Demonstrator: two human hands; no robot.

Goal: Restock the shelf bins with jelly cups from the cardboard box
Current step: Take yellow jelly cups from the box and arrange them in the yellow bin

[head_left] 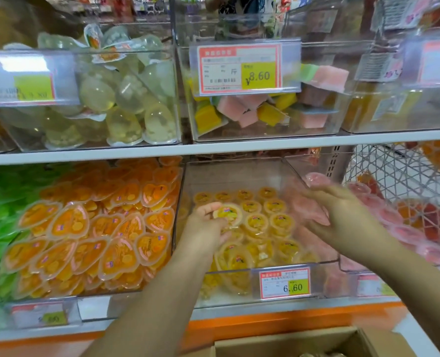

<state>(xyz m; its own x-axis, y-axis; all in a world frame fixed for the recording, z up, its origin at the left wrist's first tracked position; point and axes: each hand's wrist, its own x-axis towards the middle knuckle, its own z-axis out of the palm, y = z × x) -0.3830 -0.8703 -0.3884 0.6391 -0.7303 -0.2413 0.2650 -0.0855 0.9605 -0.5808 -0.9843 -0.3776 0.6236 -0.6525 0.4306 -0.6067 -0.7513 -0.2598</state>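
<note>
Down by the person's waist, the cardboard box [304, 340] is sitting open below the shelf. Both arms are reaching up into the clear middle bin [239, 173]. The left hand [204, 222] is gripping one yellow jelly cup [227, 213] just over the round cups [278, 222] lying inside. The right hand [342, 215], blurred, is hovering with loose, spread fingers, grasping nothing. Behind, on the upper shelf, pink and yellow blocks [239, 106] are filling another bin.

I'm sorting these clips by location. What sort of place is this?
Probably a supermarket's loose-sweets aisle: clear plastic shelf bins hold round yellow jelly cups, red-and-yellow price tags read 8.60 and 6.60, and an open brown cardboard box sits below. The left hand holds one such cup.
</note>
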